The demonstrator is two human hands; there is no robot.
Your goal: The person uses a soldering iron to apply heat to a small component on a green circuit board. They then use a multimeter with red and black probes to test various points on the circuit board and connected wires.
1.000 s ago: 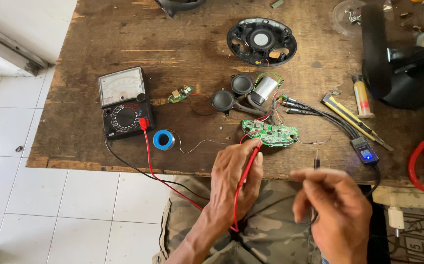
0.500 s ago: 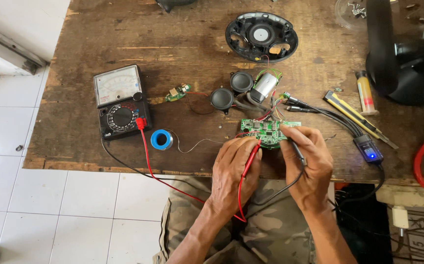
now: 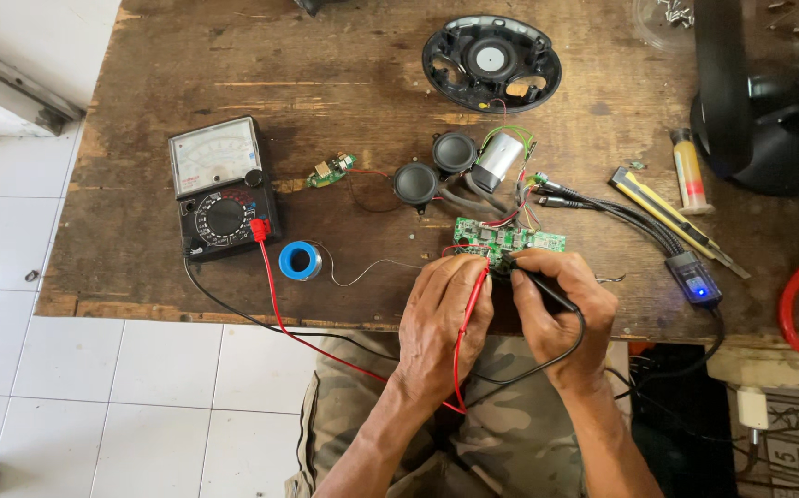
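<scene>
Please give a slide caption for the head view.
Both hands press red and black probes onto a green circuit board.

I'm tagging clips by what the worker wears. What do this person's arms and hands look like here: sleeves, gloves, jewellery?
Both forearms are bare to the frame's lower edge, with no sleeve in sight. The left hand and right hand wear no gloves. No ring, watch or bracelet shows. Below them, camouflage-patterned trousers cover the lap.

The probe tips are hidden behind the left hand [image 3: 443, 318] and right hand [image 3: 561, 314] at the green circuit board [image 3: 508, 242]. The black lamp base [image 3: 773, 129] at the worktop's right edge is cut off.
</scene>
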